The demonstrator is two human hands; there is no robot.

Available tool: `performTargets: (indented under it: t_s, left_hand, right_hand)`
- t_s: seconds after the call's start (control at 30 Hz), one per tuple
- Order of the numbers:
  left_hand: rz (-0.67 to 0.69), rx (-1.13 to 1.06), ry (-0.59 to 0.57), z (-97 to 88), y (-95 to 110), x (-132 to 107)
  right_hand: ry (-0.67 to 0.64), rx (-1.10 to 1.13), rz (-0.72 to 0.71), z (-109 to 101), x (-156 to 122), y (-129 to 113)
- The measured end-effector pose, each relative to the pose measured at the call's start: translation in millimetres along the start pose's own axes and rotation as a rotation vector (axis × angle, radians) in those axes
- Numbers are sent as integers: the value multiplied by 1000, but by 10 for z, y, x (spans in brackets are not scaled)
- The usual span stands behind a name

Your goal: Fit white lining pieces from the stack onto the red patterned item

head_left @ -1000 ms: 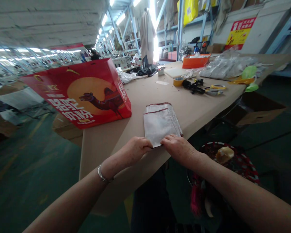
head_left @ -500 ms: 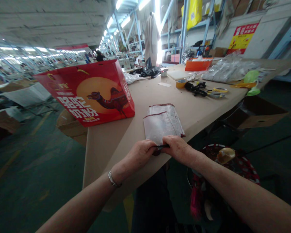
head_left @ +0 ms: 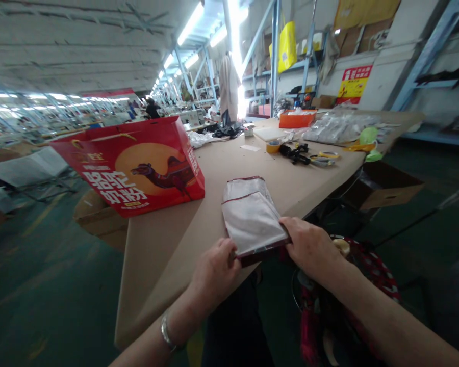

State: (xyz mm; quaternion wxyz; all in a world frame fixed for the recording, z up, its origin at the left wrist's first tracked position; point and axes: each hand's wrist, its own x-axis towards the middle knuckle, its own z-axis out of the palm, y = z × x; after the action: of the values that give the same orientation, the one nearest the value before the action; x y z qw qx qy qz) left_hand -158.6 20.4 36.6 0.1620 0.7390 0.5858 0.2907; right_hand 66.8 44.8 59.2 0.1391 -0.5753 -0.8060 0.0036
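Observation:
A folded white cloth point(head_left: 250, 221) with dark red edging lies at the front edge of the table point(head_left: 168, 250). Its near edge reaches over the rim. My left hand point(head_left: 217, 267) pinches the near left corner between thumb and fingers. At the near right corner, my right hand point(head_left: 311, 250) grips the same cloth. Between the two hands the dark red border is stretched fairly straight. Fingertips under the cloth are partly hidden.
A red paper bag point(head_left: 153, 178) with a camel picture stands at the table's left. Toward the back right lie yellow tape point(head_left: 272, 147), scissors point(head_left: 325, 159), an orange box point(head_left: 296, 119) and clear plastic bags point(head_left: 338, 126). A cardboard box point(head_left: 384, 186) sits beyond the table's right edge.
My hands were close together at the cloth's near edge; now they are apart at its corners. The near part of the cloth is spread wider. The view has shifted slightly.

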Motion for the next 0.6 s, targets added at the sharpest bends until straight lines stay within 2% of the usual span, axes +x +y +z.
performTargets:
  t_s: [0.07,0.17,0.23,0.27,0.3,0.37,0.43,0.47,0.53,0.6]
  left_hand:
    - [-200,-368,-51,221,41,-96]
    - [-523,-1030,-32,546,218,-192]
    - [-679,-1324,-31,734,363,-224]
    - [-727,-1412,-56,823,428,-234]
    - [-757,-1458,-95,912,485,-245]
    - [-758,-1422,-215,1081,581,-269]
    - [-700,-1282,-406,1207,675,-285]
    - [-674,-1224,-517,1240,729,-281]
    - [-657,-1234,-701,1235,857,-219]
    - [-671,-1378,-786,1157,1004,-69]
  right_hand:
    - [-14,81,-12,72,-282,55]
    - [-155,141,2,384,-723,118]
    - [-251,282,73,634,-952,187]
    - [-272,431,141,738,-1034,231]
    - [-264,634,237,816,-1094,280]
    - [-153,1151,499,874,-1158,375]
    - [-7,1644,794,798,-1186,441]
    - [4,1830,894,718,-1203,461]
    - [-150,2054,940,502,-1255,486]
    - [-348,2113,826,243,-1309,526]
